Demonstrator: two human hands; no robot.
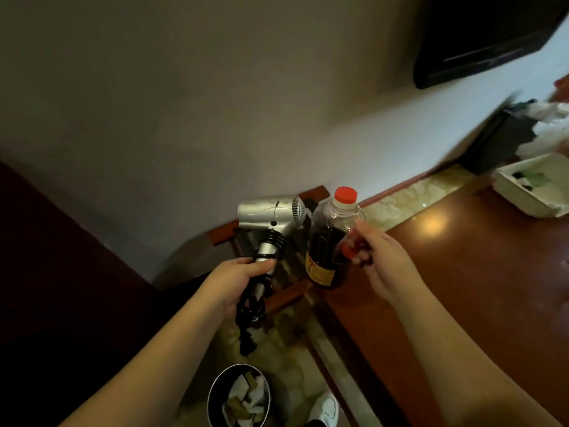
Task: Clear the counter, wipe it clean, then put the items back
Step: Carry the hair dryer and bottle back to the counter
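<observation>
The head view looks down at two bare arms reaching forward. On the left, the left hand (pixel 243 280) has its fingers wrapped around the handle of a silver hair dryer (pixel 271 215). The dryer is held up in the air, with its round back grille pointing right. Its black curly cord (pixel 251 309) is looped on the handle and hangs down below the hand. Under it, on the floor, sits a round bin (pixel 238 396) with bits of paper inside. A white shoe (pixel 324 408) shows just beside the bin.

In the middle is a clear bottle (pixel 331 241) with a red cap and dark liquid inside. The right hand (pixel 380 257) grips its red handle with curled fingers. The bottle is at the left end of the brown counter (pixel 462 272); it is hard to tell if it stands on the counter or is lifted a little.

Far right, at the back of the counter, sits a white tray (pixel 529 186) with small dark things in it. Behind it is a dark bag (pixel 498 140) with white crumpled stuff. A dark screen (pixel 480 35) hangs on the wall above.
</observation>
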